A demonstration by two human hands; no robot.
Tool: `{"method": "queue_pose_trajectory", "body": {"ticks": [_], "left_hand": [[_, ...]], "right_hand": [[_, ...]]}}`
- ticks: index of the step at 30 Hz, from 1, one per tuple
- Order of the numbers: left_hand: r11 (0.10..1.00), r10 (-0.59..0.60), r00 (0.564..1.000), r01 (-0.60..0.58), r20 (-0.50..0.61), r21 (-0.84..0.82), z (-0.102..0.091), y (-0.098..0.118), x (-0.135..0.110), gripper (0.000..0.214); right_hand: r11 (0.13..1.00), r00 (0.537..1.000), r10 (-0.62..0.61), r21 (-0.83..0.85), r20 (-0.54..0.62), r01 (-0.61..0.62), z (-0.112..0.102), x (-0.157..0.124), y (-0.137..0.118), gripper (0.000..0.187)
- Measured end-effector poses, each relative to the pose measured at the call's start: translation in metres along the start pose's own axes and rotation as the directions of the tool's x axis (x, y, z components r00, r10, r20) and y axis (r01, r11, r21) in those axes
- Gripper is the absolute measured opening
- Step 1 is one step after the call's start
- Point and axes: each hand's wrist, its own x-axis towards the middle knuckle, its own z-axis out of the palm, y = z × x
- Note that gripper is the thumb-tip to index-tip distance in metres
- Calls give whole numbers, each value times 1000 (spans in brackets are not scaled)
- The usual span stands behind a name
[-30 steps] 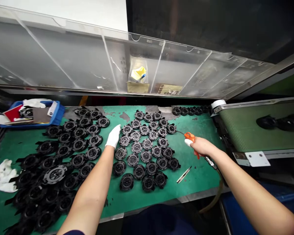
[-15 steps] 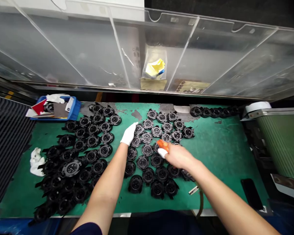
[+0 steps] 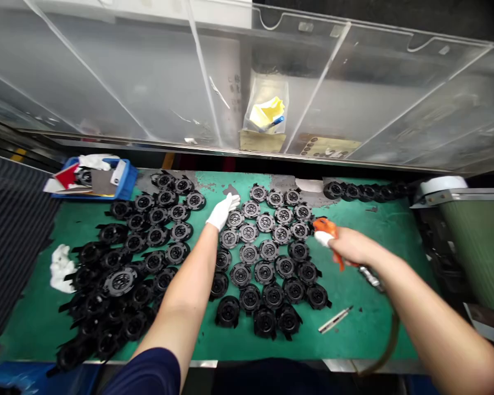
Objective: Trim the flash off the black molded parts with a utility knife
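In the head view, my right hand point(image 3: 349, 244) grips an orange air blow gun point(image 3: 326, 226), whose hose point(image 3: 389, 345) trails down to the bench's front edge. White covers part of its fingers. The gun's nozzle end is beside the right side of the middle group of round black plastic parts point(image 3: 265, 222). My left hand point(image 3: 223, 212), in a white glove, has its fingers stretched out at that group's upper left edge. It appears to hold nothing; whether it touches a part I cannot tell.
More black parts point(image 3: 156, 237) crowd the green bench's left side, some stacked. A blue bin point(image 3: 125, 186) stands behind them, a white glove point(image 3: 61, 269) at far left. A utility knife point(image 3: 335, 320) lies front right. A row of parts point(image 3: 352, 191) runs along the back right, before clear panels.
My right hand has swung right with the air blow gun, from over the middle parts to their right side. My left hand has shifted slightly, its fingers more visible. The view has shifted a little.
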Motion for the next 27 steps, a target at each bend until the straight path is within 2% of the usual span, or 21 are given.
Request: {"method": "queue_pose_trajectory", "body": {"ticks": [4,6,7,9,13,15,18,22,24,27], "left_hand": [[1000,3,1000,-3,10,20,4,-5,-6,46],[1000,7,1000,-8,26,22,3,-7,-7,46],[1000,8,999,-9,38,21,3,-8,-7,46],[1000,3,998,-5,70,19,1,-8,-6,46],[999,-26,988,21,151,31,-3,-2,3,42],[998,-45,981,37,187,47,-5,1,8,40],[994,-74,975,57,210,88,-6,5,16,40],[990,-60,982,35,179,135,-1,11,37,40],[989,-6,989,-17,151,149,6,18,53,40],[982,84,987,-106,137,157,23,33,80,38]], "right_hand": [[973,974,-224,-59,4,224,64,-2,-92,42],[955,959,-284,-88,-13,282,81,-4,-116,46],[953,956,-291,-98,-18,288,82,-3,-120,47],[960,965,-262,-107,-26,258,72,1,-110,48],[985,988,-146,-96,-46,141,30,10,-67,44],[989,990,-134,-71,-34,131,20,12,-60,43],[982,982,-189,-20,-1,189,25,13,-73,40],[967,968,-252,36,4,251,35,20,-94,38],[968,970,-244,54,-4,244,30,25,-91,38],[974,977,-211,83,-17,212,16,30,-72,38]]}}
